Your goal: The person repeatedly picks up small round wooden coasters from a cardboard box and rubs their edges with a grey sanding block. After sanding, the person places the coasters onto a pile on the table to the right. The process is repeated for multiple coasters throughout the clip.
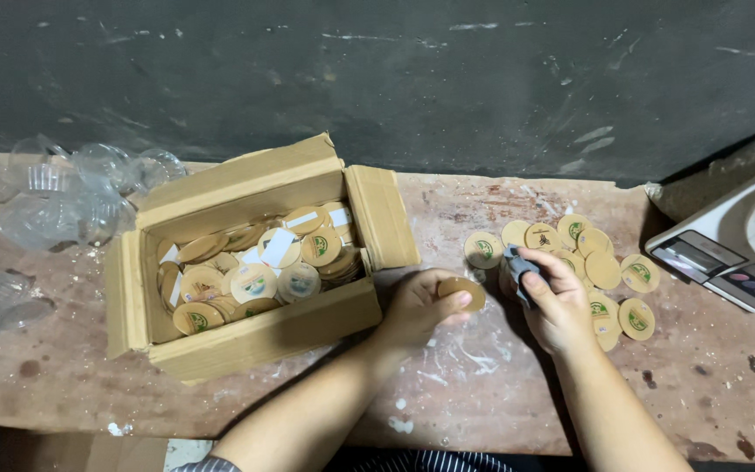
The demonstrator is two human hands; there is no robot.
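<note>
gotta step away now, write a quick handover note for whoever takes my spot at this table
Left hand: pinches one round tan disc at its fingertips, just right of the box.
Right hand: grips a small dark grey tool at the edge of the loose discs.
Cardboard box: open, holding many discs, some with white strips.
Laid out: a cluster of discs on the table, right of the hands, near the scale.
Left: the box is far from emptied.
Clear plastic cups sit far left.

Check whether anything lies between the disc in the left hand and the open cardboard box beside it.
Nothing visible does. The left hand holds a round tan disc just right of the cardboard box; only the box's low front wall and its folded-out right flap lie near.
</note>
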